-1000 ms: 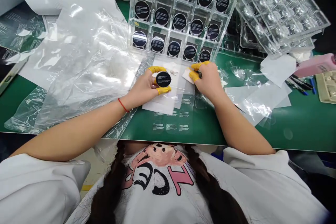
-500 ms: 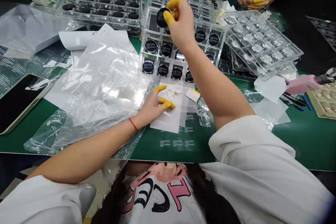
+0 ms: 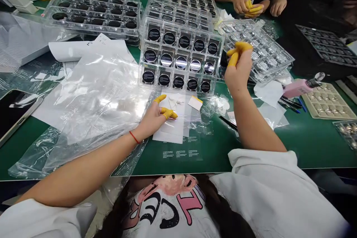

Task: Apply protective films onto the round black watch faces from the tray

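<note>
My left hand (image 3: 156, 117), with yellow finger cots, rests on white sheets (image 3: 167, 134) with its fingers apart. Nothing shows in its grasp. Raised at the right, my right hand (image 3: 239, 63) also wears yellow cots. Its fingers are loosely curled and apart, with nothing visible between them. To its left a clear compartment tray (image 3: 175, 71) leans tilted, with a black round disc bearing small white print (image 3: 154, 34) in each pocket. Beyond this hand lie stacked clear trays (image 3: 267, 50). Crumpled white scraps (image 3: 175, 100) and a small white pad with a yellow edge (image 3: 195, 103) lie near my left hand.
Clear plastic bags (image 3: 103, 100) spread on the left beside a phone (image 3: 16, 113). More trays of black discs (image 3: 93, 13) stand behind. At the right are a pink bottle (image 3: 297, 88), pens (image 3: 291, 104) and a beige tray (image 3: 329, 100). A co-worker's hands (image 3: 248, 5) are across the table.
The black disc in my right hand has been let go, and the tray's upper-left pocket now holds a disc. My right hand has moved right and down, away from the tray. The view has shifted.
</note>
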Motion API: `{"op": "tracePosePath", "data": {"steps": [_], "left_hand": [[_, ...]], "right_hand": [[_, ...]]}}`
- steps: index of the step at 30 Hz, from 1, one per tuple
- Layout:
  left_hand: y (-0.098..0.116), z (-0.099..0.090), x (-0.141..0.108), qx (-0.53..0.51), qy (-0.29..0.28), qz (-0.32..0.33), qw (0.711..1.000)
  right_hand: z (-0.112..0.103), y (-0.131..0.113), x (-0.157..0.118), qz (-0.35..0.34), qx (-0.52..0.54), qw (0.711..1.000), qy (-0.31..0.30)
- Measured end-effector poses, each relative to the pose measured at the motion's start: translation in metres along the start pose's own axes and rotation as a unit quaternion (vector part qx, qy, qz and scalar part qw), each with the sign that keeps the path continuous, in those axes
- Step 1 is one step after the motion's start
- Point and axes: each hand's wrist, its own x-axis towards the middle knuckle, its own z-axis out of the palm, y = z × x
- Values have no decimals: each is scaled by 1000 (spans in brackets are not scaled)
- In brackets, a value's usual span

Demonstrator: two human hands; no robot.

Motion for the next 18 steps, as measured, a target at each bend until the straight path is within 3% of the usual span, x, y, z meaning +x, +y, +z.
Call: {"op": "tracePosePath", "data": {"steps": [1,3,6,9,13,15,18], "left_hand": [[0,1,0,-3,3,0,1000],[0,1,0,-4,5,0,1000],[-1,0,0,6,1,3,1000],[-3,-2,2,10,-3,7,1000],[-6,-3,3,2,-7,8,1000],[-7,-3,2,15,-12,10,1000],[-7,-3,0,41,-22,15,999]], "right_hand": [[-5,12,-9,91,28,995,-14],[-3,28,-25,211,68,972,-79],[13,34,-39,257,119,944,-171],[20,24,-44,251,168,936,-182],[0,8,-31,178,218,949,-144],[-14,4,-10,116,244,953,-136],[-25,5,42,54,280,949,-132]]}}
